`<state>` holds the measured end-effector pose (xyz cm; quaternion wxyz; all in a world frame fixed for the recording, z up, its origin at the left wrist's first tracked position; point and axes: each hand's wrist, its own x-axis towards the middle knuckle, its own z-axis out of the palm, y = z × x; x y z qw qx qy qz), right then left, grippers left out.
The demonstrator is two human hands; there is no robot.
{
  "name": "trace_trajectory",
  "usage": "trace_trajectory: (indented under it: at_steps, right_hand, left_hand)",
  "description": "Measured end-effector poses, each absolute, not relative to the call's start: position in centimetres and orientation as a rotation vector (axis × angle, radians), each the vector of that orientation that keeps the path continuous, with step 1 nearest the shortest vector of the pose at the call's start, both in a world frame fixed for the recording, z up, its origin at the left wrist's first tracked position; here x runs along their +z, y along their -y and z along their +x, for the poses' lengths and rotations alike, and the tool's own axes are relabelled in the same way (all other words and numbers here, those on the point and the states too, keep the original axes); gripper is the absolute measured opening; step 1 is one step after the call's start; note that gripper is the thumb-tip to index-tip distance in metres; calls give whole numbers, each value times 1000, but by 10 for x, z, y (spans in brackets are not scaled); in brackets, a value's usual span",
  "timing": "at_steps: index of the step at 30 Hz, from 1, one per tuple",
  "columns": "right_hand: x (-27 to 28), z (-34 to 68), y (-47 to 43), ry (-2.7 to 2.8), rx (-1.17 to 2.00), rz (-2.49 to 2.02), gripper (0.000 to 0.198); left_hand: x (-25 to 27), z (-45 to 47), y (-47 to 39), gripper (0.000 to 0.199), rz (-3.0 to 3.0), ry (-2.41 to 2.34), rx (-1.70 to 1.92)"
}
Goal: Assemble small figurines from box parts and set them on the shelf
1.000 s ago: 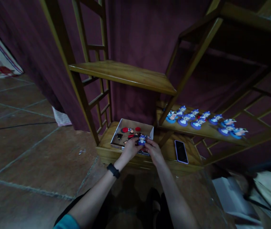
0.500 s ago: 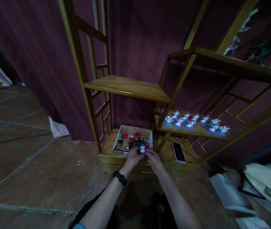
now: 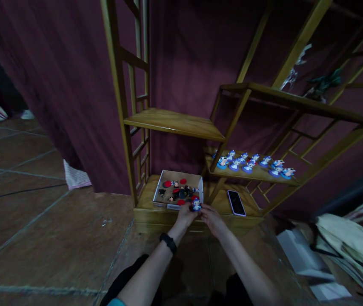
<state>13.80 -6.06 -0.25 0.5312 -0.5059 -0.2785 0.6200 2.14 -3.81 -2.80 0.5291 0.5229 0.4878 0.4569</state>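
The left hand (image 3: 187, 214) and the right hand (image 3: 211, 217) have a narrow grip, together holding one small purple-and-white toy figurine (image 3: 196, 205). It is upright, near the front right corner of the shallow open cardboard box (image 3: 190, 177), which contains small black-and-red figures (image 3: 184, 192).

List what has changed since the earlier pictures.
The left hand and right hand have moved the purple figurine toward the person and slightly right, nearer the front right corner of the box; nothing was let go. The box, phone and shelf figurines stayed put.
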Motion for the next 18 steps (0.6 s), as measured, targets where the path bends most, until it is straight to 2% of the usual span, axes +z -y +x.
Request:
trace_trajectory:
  at_steps: [9,18]
  right_hand:
    - [-8,149,49,581,1535,-1096,29]
    - [5,142,30,609,1593,-977,36]
  left_hand:
    - [-36,33,21,18,1111,-1142,1061]
    - [-19,18,10,30,939,-1026,1168]
